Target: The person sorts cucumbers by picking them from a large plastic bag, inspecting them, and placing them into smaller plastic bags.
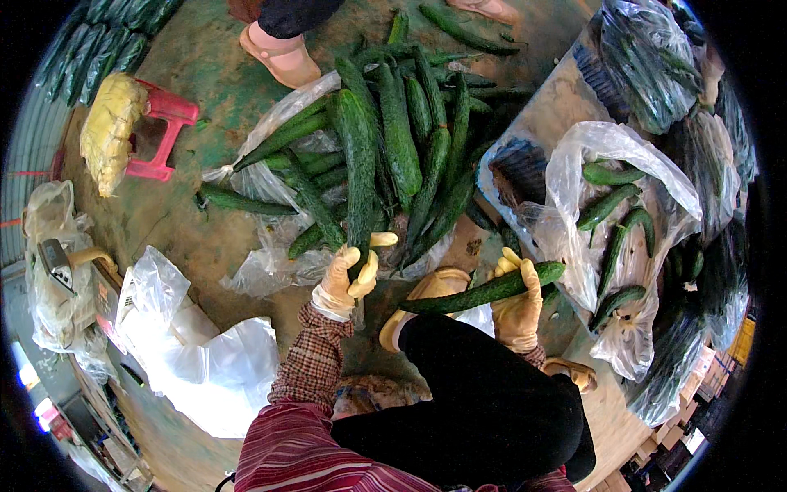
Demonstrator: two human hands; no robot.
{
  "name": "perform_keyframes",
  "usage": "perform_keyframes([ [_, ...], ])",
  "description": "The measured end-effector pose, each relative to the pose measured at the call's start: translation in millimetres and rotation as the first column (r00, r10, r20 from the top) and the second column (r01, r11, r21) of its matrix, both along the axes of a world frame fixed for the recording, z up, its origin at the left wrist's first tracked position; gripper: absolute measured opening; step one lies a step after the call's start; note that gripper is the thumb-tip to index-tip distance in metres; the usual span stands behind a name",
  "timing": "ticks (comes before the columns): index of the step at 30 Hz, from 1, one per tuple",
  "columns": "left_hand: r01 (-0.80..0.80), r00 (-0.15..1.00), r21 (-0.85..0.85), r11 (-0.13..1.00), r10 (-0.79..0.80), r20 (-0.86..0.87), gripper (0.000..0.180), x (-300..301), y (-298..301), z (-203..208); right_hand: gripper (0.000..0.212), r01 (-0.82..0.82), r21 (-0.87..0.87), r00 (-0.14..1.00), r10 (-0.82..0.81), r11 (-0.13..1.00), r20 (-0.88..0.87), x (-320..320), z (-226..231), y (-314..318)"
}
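My left hand (351, 275), in a pale yellow glove, is closed around the near end of a long dark green cucumber (358, 164). That cucumber points away from me over a heap of cucumbers (402, 135) on the floor. My right hand (516, 307), gloved the same way, grips a second cucumber (467, 297), held slantwise above my knee and shoe. Its fingers and thumb wrap the right part of it. Clear plastic sheeting (275, 271) lies under and beside the heap.
To the right, an open clear bag (574, 160) holds several curved cucumbers (616, 238) beside a blue-edged crate (520, 164). Packed bags of cucumbers (648, 66) stand beyond. At left are white plastic bags (221, 369) and a red stool (164, 135) with a yellow cushion (113, 131). Another person's foot (279, 57) is beyond the heap.
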State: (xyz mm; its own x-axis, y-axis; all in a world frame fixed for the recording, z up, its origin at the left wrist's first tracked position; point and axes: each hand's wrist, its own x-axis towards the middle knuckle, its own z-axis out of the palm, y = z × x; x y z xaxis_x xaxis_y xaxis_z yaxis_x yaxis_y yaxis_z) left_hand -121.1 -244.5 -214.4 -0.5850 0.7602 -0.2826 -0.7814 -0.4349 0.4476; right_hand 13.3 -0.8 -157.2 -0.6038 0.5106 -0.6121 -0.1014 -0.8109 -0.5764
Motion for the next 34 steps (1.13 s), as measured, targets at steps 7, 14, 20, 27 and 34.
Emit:
perform_keyframes([
  [7,-0.017,0.990,-0.049,0.999,0.010,-0.139,0.067,2,12,13,0.037,-0.054,-0.021,0.998,0.053,0.998,-0.035,-14,-1,2],
  [14,-0.659,0.452,-0.505,0.557,-0.242,-0.858,0.059,1,63,-11,0.044,-0.393,0.232,0.911,0.411,0.890,-0.033,-76,17,8],
  [20,-0.812,0.557,-0.556,-0.176,-0.520,-0.648,0.059,-3,48,-53,0.042,-0.622,0.352,0.782,0.532,0.699,0.325,-6,10,21],
  [27,-0.417,0.895,-0.483,0.770,0.441,-0.068,0.049,17,-21,-107,0.051,-0.437,-0.069,0.826,0.430,0.897,0.364,97,-35,15],
  [34,-0.594,0.793,-0.701,0.394,0.137,-0.594,0.054,9,-77,-95,0.065,-0.543,-0.070,0.780,0.533,0.837,0.326,91,-40,-3],
])
